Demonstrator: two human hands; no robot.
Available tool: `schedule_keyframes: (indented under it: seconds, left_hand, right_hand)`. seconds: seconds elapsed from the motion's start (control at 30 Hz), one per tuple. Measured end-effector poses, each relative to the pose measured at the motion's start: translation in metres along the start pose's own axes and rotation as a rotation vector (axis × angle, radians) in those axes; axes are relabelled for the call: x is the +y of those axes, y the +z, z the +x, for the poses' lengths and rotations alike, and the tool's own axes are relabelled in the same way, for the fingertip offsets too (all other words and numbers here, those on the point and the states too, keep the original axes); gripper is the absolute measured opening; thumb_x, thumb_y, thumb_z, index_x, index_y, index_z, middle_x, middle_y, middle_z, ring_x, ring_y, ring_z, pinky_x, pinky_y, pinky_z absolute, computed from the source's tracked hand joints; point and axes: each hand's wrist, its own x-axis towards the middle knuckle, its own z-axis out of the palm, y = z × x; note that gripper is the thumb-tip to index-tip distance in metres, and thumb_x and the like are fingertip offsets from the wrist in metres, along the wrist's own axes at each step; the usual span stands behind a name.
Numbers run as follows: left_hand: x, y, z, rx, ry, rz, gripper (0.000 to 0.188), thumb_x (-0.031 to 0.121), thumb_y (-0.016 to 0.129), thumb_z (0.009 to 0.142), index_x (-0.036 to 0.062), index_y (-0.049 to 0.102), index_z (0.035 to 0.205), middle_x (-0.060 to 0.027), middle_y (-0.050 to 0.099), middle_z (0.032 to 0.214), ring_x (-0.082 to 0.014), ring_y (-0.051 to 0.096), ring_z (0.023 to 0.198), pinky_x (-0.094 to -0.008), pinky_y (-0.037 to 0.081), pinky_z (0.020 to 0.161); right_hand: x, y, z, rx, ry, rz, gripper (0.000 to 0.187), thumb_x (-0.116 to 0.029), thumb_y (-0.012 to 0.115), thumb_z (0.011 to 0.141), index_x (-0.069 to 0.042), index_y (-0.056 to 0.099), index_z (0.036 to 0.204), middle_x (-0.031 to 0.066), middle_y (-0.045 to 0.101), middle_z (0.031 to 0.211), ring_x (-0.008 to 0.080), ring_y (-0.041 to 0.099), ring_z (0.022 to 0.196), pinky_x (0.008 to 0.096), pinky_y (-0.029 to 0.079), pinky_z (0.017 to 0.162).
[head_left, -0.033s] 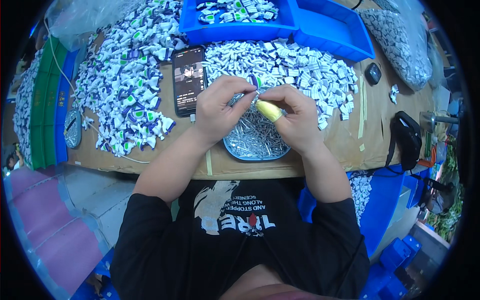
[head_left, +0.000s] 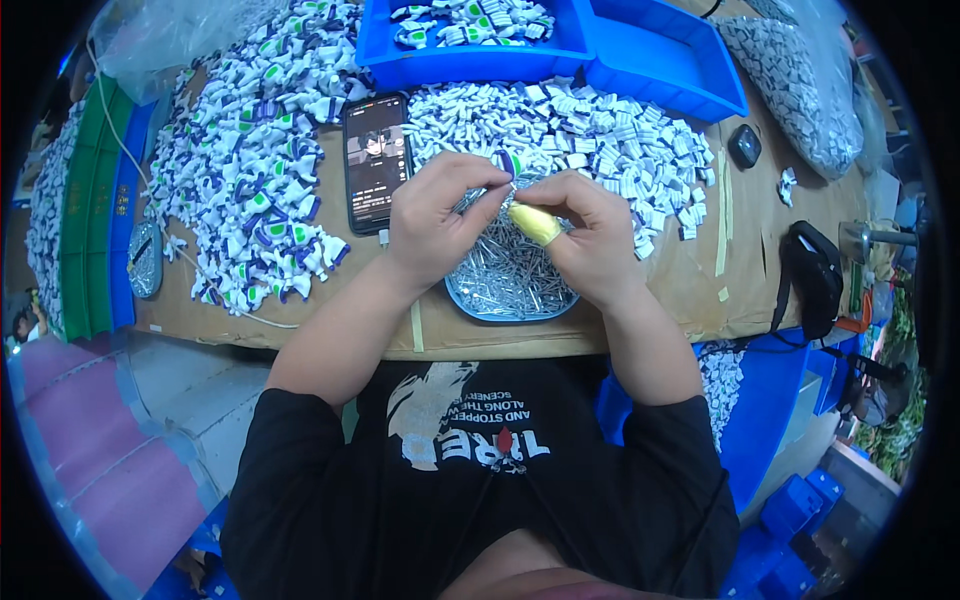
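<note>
Both my hands meet over a blue-rimmed bowl (head_left: pixel 490 318) full of thin silver metal pins (head_left: pixel 505 280). A small white, purple and green plastic toy part (head_left: pixel 510 162) stands up at the fingertips of my left hand (head_left: pixel 440 215), whose thumb and forefinger are pinched together on it. Close against it, my right hand (head_left: pixel 590 225) is pinched too, with yellow tape (head_left: pixel 535 224) wrapped round a digit. A tiny pale bit shows between the two sets of fingertips, too small to make out.
Left on the table lies a heap of white-green toy parts (head_left: pixel 250 190); behind the bowl, a heap of white striped pieces (head_left: pixel 600 140). A lit phone (head_left: pixel 377 165) lies between them. Blue bins (head_left: pixel 470 68) stand at the back. A black case (head_left: pixel 745 147) and black pouch (head_left: pixel 812 275) lie right.
My fingertips have shifted very slightly; the pinch of both hands and everything on the table look the same.
</note>
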Motion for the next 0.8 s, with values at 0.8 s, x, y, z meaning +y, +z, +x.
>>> schedule_keyframes:
  seconds: [0.8]
  left_hand:
    - [-0.035, -0.024, 0.015, -0.386, -0.134, 0.595, 0.017, 0.015, 0.072, 0.077, 0.0091, 0.068, 0.092, -0.0049, 0.059, 0.089, -0.0254, 0.054, 0.089, -0.0372, 0.043, 0.077]
  right_hand:
    - [0.015, -0.059, 0.013, 0.254, 0.180, -0.808, 0.056, 0.006, 0.052, 0.075, 0.004, 0.039, 0.130, 0.0253, 0.049, 0.120, 0.0431, 0.051, 0.111, 0.0457, 0.044, 0.094]
